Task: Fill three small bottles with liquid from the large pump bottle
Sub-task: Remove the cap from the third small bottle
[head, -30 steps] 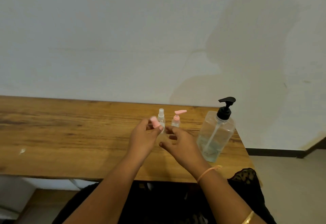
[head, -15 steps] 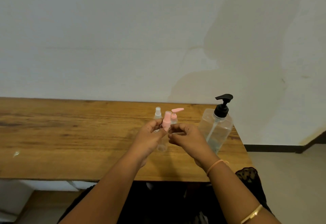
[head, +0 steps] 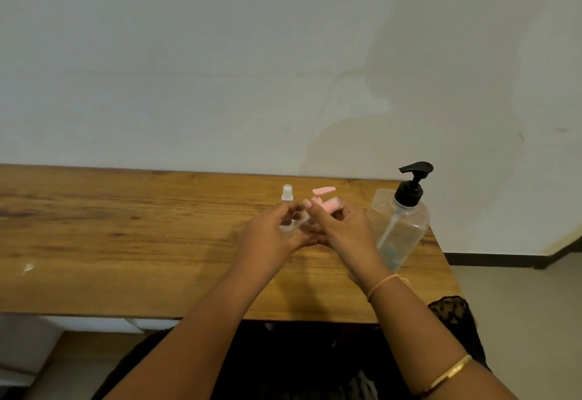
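Note:
My left hand [head: 274, 235] grips a small clear bottle [head: 291, 224], tilted over the wooden table [head: 126, 235]. My right hand [head: 341, 229] holds its pink cap [head: 333, 204], pulled away to the right of the bottle. Behind my hands stand two more small bottles: one with a clear spray top [head: 287, 193] and one with a pink pump top [head: 322, 193], its body mostly hidden by my fingers. The large clear pump bottle [head: 401, 223] with a black pump head stands to the right of my right hand, with little liquid in its bottom.
The table's right edge lies just past the pump bottle, with floor [head: 519, 321] beyond it. A white wall [head: 220, 68] rises directly behind the table. A small pale scrap [head: 27, 268] lies at the table's left front.
My left hand lifted the small bottle with the pink cap toward me. My right hand came to the cap and has taken it off, moving it to the right.

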Motion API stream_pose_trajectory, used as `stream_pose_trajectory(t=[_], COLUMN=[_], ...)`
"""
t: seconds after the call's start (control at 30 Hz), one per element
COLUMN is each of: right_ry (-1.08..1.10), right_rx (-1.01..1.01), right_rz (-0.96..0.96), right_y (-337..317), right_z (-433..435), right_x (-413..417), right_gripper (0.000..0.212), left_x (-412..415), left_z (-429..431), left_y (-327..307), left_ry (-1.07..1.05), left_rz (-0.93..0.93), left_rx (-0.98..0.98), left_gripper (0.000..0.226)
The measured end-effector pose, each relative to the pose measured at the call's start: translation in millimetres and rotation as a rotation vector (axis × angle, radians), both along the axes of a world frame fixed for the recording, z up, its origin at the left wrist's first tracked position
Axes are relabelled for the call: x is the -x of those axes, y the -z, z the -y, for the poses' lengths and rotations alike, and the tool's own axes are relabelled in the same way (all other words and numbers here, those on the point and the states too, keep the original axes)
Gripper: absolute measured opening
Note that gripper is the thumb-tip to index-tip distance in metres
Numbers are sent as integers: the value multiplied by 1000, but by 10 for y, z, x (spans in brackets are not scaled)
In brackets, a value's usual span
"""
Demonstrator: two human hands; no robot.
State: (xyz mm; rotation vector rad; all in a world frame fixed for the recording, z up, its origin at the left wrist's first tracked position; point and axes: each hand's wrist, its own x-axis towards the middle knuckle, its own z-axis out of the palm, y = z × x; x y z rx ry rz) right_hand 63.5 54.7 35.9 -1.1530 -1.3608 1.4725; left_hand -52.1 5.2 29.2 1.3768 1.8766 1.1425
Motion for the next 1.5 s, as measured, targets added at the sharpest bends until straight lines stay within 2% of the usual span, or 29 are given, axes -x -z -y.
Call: stream_pose_trajectory(t=[0.13,0.3,0.43,0.53,0.6,0.67,0.73,0.83,0.87,0.97,1.07,1.13,1.23,1.3,1.4,1.5], right_ry=[52,16,-65,-123,-223,-309,-286,-201,-192,-217,-303,-266,-199,-238,-309,-251], right_rx=[-89,-73,-124,-155,-105,-33,5,-63,-109,-228,-122,0,-58,-102,19,7], right_rz=[133,126,105,73,41,26,89,274,314,282,162,161,277,246,158,217], right_y=[20,18,-7,-41,-51,-35,-34,-26,-18,12,16,-18,-2,22,18,9], right_z=[-27,-72,-86,-88,-84,-67,-46,-25,-29,-74,-67,-39,-62,-85,-67,-65], right_x=[1,-24,-39,-86,-124,-156,-143,-76,-61,-78,-107,-97,-89,-101,-100,-88], right_gripper=[34,27,34,26,12,19,23,39,37,10,28,29,23,14,29,26], left_x=[12,31,98,150,194,242,275,276,271,267,267,263,266,273,279,274], left_z=[-8,-15,8,31,26,16,5,0,-2,-11,-18,-22,-21,-26,-28,-29], left_y=[-8,-14,-37,-57,-43,-10,27,57,61,62,59,77,105,115,119,123], left_ry=[-22,8,73,138,147,111,93,108,111,84,61,83,94,78,52,68], left_rz=[-34,17,221,286,235,123,-8,-177,-198,-184,-172,-201,-243,-245,-221,-242], left_rx=[-20,10,37,36,50,56,53,31,21,-1,4,-1,3,11,19,8], left_gripper=[38,31,26,26,28,32,36,40,40,39,39,39,39,39,39,39])
